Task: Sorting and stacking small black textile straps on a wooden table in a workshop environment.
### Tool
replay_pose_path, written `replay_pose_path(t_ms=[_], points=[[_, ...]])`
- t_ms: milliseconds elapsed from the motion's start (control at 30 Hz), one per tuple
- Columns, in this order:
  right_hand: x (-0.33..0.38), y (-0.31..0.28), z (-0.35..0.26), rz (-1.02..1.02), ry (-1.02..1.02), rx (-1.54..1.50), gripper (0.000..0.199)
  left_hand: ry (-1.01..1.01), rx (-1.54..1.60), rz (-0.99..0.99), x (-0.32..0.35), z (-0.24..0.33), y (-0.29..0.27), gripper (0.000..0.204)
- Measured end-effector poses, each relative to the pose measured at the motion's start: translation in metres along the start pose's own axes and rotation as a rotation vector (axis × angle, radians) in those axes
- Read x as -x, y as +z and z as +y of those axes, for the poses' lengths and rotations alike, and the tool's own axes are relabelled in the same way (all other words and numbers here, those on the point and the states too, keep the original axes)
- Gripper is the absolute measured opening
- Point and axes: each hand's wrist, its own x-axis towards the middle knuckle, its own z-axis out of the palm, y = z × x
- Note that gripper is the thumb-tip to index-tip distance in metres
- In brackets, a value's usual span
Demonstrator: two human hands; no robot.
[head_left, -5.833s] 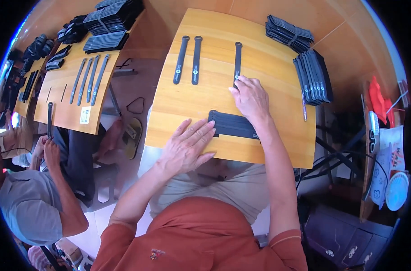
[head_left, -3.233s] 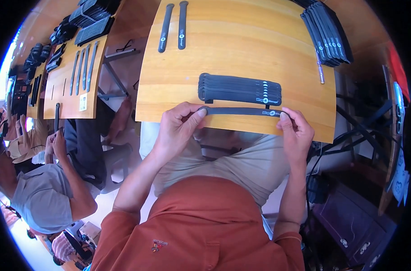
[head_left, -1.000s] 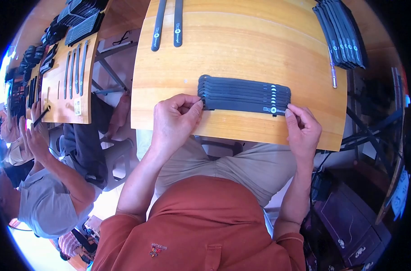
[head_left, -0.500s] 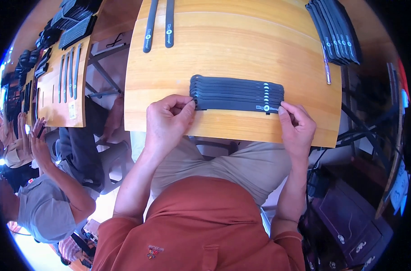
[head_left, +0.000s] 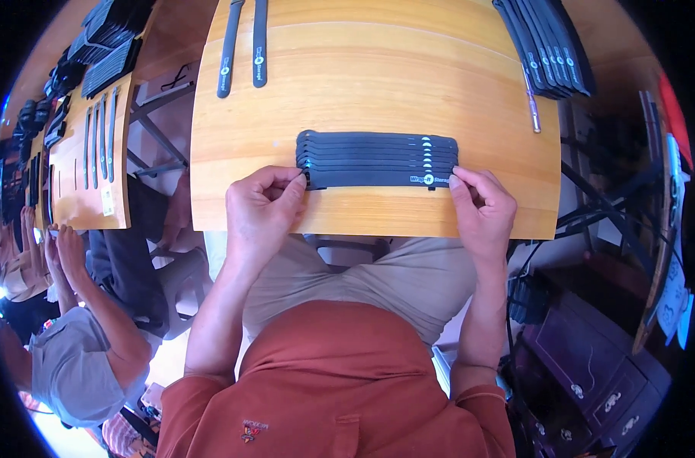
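Several dark grey cloth straps lie overlapped in a neat row, like shingles, near the table's front edge. Each has a small pale print toward its right end. The nearest strap lies lowest in the row, with both ends between my fingers. My left hand pinches its left end between thumb and forefinger. At the right end, my right hand pinches the corner in the same way. Small dark bits poke out beneath this strap's lower edge.
Two loose straps lie at the wooden table's far left. A fanned strap bundle sits far right, beside a thin pen-like tool. Left, a co-worker sits at another table holding more straps. A dark drawer cabinet stands lower right.
The whole view has shifted, so the table and straps appear slightly farther left. Both my hands keep their pinch on the nearest strap. The co-worker's hands have moved a little.
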Motion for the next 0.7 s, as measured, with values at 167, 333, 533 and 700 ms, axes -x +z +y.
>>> replay_pose_path(t_ms=[167,333,533,700], points=[[0.0004,0.0018,0.0024,0.005,-0.002,-0.009,0.013,0.009,-0.011,-0.008,-0.0004,-0.0012,-0.0011,0.014],[0.0,0.0012,0.0022,0.009,-0.012,0.005,0.013,-0.001,-0.005,-0.008,0.0,0.0009,-0.0002,0.013],[-0.0004,0.001,0.0,0.004,-0.024,0.029,0.013,0.009,0.001,-0.012,-0.0001,-0.0001,-0.0007,0.014],[0.0003,0.0021,-0.0023,0.013,-0.014,0.02,0.012,0.014,-0.01,-0.018,0.0003,0.0002,-0.0017,0.014]])
